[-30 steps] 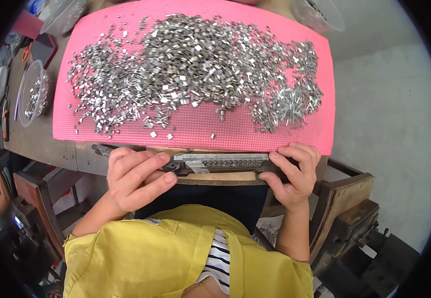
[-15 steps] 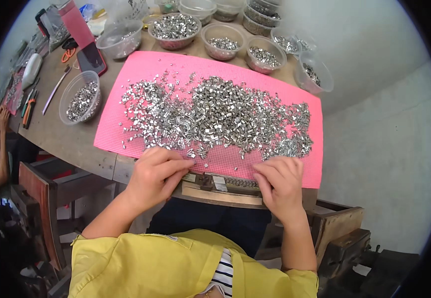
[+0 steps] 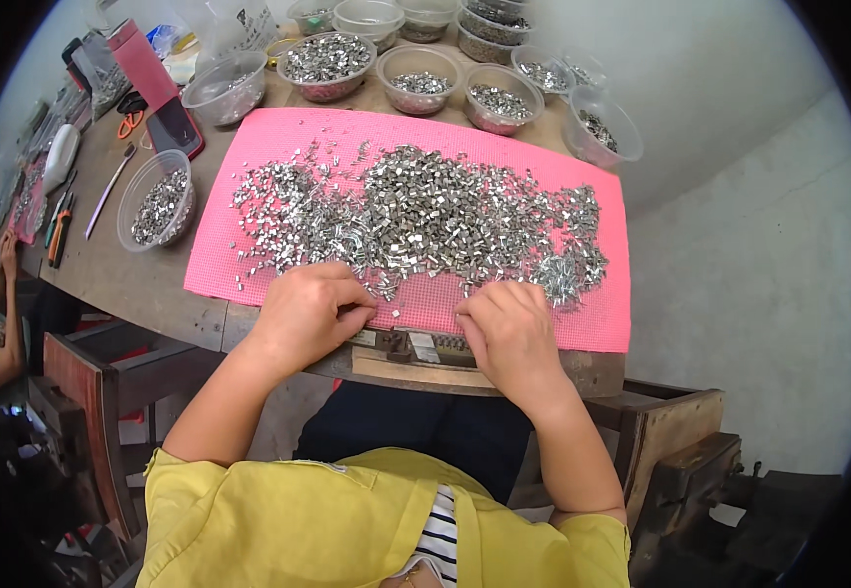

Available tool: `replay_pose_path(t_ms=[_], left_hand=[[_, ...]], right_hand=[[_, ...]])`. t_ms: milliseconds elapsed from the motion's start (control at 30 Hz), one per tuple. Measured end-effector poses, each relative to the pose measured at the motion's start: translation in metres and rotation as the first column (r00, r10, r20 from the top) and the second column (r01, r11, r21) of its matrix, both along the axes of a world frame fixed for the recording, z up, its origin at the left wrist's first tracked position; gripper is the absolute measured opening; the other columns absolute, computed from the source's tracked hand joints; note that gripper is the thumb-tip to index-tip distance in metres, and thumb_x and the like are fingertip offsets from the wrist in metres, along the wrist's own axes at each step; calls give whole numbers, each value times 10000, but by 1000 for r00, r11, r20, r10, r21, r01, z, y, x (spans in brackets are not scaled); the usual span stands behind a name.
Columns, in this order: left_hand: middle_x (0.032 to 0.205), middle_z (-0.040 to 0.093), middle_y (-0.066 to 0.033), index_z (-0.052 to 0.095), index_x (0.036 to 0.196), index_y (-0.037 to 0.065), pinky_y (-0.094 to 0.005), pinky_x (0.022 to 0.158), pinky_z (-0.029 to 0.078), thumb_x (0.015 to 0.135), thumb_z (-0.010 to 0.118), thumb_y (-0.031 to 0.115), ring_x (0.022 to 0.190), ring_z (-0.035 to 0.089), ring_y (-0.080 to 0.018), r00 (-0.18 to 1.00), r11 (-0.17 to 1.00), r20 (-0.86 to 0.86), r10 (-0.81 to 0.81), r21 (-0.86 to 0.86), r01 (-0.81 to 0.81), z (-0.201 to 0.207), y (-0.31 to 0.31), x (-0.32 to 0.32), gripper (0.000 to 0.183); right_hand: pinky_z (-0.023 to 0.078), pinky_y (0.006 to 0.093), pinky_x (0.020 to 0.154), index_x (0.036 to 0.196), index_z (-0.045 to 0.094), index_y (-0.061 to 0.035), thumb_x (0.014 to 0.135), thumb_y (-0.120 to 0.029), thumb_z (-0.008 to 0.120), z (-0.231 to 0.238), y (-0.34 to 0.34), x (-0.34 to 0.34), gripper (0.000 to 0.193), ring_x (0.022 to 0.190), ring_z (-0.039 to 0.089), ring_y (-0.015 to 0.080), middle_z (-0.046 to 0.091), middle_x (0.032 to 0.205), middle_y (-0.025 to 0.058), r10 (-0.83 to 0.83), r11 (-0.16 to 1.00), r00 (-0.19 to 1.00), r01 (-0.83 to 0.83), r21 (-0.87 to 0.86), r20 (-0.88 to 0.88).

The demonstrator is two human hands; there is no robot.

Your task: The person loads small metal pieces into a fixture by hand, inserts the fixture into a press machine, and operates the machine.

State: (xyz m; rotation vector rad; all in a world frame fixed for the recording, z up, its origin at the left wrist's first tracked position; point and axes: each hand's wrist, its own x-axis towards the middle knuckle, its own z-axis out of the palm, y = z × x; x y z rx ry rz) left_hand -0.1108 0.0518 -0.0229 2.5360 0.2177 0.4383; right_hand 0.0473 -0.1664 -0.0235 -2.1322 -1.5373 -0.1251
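Many small silvery metal pieces (image 3: 435, 211) lie spread and heaped over a pink textured mat (image 3: 219, 225). My left hand (image 3: 310, 312) rests at the mat's near edge beside the pieces, its fingers curled and drawn together. To its right, my right hand (image 3: 513, 328) is bent with thumb and fingers close together, over the right end of a narrow bar-like fixture (image 3: 423, 347). This fixture carries a dark row and a pale plate, and lies along the table's front edge between my hands. Whatever either hand pinches is too small or hidden to make out.
Clear plastic bowls of metal pieces, one being a full bowl (image 3: 327, 61), line the mat's far side. Another bowl (image 3: 158, 206) stands left, near a phone (image 3: 174, 129), orange-handled pliers (image 3: 59, 235) and a brush (image 3: 110, 191). Someone's arm (image 3: 9, 323) shows far left.
My right hand has moved left along the fixture, closer to my left hand. My left hand has shifted slightly away from me, fingers still curled. The whole view has tilted a little.
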Motion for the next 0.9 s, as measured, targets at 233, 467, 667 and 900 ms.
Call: replay_pose_path(t_ms=[233,467,667,900], left_hand=[[839,698,-48,785,882,112,-363,632,559,786,830,98,727,699,-252,990,990,-27,-138,24,138,1,2,9,107],[856,676,-42,777,939,128,-376,637,556,799,830,128,744,695,-247,977,976,-67,-203,69,208,5,3,16,150],[857,641,-33,761,942,164,-405,649,557,837,793,202,797,695,-265,955,962,-128,-267,22,272,11,9,20,116],[861,642,-35,750,923,162,-419,653,559,840,782,193,773,695,-267,917,920,-162,-364,88,381,17,13,27,94]], right_hand=[[460,380,787,945,701,-82,857,-79,765,-1,1,10,108,853,641,259,648,871,50,-36,998,999,37,55,-9],[448,377,777,891,711,-109,828,-73,704,-9,11,16,73,826,624,226,621,844,31,-21,999,996,17,51,86],[465,386,785,911,731,-95,845,-100,775,-4,6,14,80,839,633,246,636,843,40,-21,999,1000,20,27,8],[460,400,792,958,684,-78,860,-69,731,-7,9,17,109,868,618,266,619,886,61,10,1000,999,-9,-22,43]])
